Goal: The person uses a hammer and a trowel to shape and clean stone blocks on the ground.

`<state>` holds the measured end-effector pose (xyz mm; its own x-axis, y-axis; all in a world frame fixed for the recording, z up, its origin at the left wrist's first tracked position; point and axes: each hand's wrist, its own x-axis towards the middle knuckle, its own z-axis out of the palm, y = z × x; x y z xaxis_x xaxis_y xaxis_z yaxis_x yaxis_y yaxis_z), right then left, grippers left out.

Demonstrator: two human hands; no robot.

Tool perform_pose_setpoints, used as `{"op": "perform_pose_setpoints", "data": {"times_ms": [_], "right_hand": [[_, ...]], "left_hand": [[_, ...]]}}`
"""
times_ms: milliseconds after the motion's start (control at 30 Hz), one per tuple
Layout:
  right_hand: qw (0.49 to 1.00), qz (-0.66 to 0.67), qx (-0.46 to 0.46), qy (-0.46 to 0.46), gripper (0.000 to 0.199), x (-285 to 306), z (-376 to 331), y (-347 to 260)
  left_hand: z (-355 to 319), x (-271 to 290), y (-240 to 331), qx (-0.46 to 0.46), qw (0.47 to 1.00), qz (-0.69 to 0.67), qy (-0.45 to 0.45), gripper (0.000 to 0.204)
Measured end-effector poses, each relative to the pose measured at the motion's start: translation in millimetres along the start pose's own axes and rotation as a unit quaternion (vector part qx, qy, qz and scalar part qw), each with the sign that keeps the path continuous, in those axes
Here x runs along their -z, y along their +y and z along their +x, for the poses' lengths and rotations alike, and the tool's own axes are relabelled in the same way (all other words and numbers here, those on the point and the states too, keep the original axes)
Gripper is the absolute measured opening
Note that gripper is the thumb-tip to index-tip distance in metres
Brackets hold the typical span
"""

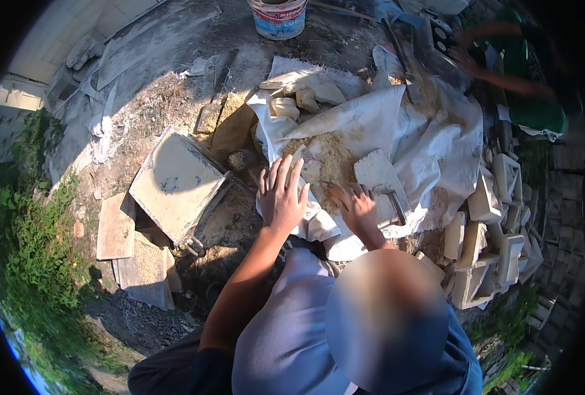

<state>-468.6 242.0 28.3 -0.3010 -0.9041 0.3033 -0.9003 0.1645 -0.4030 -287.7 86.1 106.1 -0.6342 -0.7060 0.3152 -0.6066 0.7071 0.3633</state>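
Below me a white sack sheet (378, 112) lies crumpled, with a heap of tan, sandy powder (332, 155) on it. My left hand (284, 201) rests at the sheet's near left edge, fingers spread and pointing away, holding nothing. To its right, my right hand (360, 212) is beside the powder with its fingers apart. Just past that hand, a pale flat slab (377, 172) lies on the sheet, and a dark bar-like tool (396, 207) is at its right edge. Pale lumps (306, 100) sit at the far side of the sheet.
A square, cream-topped block (180, 184) stands left, with loose boards (116, 227) beside it. Pale cast blocks (493, 230) are piled at right. A bucket (278, 23) stands at the back. At far right, a co-worker's hands (464, 59) are at a dark piece with holes (441, 39).
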Motion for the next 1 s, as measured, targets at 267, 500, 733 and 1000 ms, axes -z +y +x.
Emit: {"op": "perform_pose_setpoints", "data": {"times_ms": [267,500,733,1000], "right_hand": [[0.998,0.023,-0.050,-0.031,0.058,-22.8,-15.2,2.1],[0.983,0.082,-0.161,-0.019,0.042,21.1,-10.5,-11.8],[0.979,0.162,-0.120,-0.006,0.049,36.3,49.3,-23.0],[0.969,0.047,-0.108,-0.219,0.045,40.6,110.1,-40.4]], "left_hand": [[-19.1,-20.2,-15.8,0.113,0.969,0.171,-0.135,0.086],[23.5,-44.8,14.6,0.031,0.973,-0.213,-0.083,0.066],[-1.1,-99.2,-16.3,0.235,0.949,-0.210,-0.014,0.065],[-27.6,-115.3,14.5,0.269,0.948,-0.162,0.051,0.055]]}}
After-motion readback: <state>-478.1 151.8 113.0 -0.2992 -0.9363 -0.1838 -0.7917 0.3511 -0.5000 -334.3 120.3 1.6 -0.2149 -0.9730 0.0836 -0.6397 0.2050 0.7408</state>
